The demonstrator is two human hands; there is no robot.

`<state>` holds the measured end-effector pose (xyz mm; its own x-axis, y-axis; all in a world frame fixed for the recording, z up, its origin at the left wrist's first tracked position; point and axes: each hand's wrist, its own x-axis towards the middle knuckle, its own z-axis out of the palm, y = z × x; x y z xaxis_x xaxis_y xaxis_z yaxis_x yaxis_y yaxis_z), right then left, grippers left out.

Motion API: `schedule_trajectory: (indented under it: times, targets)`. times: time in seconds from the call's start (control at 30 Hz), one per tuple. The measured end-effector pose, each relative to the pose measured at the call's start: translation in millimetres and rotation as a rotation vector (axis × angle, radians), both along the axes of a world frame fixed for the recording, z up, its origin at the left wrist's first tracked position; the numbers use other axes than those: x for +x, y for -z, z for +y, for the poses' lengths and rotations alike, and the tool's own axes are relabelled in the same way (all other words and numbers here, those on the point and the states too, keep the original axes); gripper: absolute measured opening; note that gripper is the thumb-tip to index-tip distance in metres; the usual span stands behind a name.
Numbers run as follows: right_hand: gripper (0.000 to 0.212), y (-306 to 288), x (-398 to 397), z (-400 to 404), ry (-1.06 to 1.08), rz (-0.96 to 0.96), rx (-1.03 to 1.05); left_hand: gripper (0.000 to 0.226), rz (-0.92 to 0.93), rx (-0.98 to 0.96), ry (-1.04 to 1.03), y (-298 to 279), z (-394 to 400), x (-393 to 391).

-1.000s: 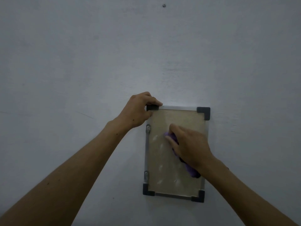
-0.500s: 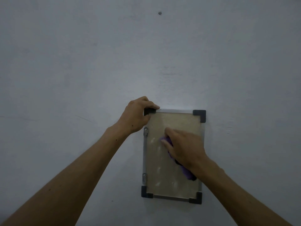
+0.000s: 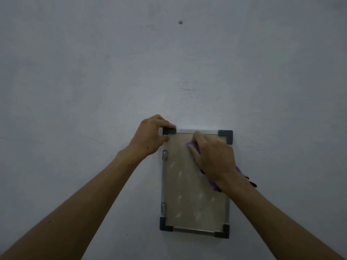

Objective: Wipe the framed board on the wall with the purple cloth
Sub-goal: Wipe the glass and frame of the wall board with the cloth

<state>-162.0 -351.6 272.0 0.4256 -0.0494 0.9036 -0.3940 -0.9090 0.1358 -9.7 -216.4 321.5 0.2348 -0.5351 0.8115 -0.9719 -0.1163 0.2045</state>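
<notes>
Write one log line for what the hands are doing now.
left hand: grips top-left corner of framed board | right hand: presses purple cloth near top

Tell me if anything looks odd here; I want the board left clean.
Pale smudges still dot the lower half of the board, below where the right hand presses the purple cloth. A lone screw sits in the wall above, holding nothing.

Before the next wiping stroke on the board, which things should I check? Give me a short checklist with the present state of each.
1. Left hand steadies the top-left corner of the framed board: ok.
2. Right hand presses the purple cloth on the board: ok.
3. Pale smudges in the lower half cleared: not ok.
4. Two side clips fastened tight: cannot tell.
5. Board hangs straight: ok.
</notes>
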Motion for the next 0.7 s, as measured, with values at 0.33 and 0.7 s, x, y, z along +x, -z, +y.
schedule_trajectory:
  times: [0.33, 0.7]
  targets:
    - [0.024, 6, 14, 1, -0.038, 0.154, -0.028, 0.035, 0.144, -0.108, 0.077, 8, 4, 12]
    - [0.022, 4, 21, 10, -0.046, 0.205, -0.042, 0.037, 0.164, -0.054, 0.123, 10, 8, 21]
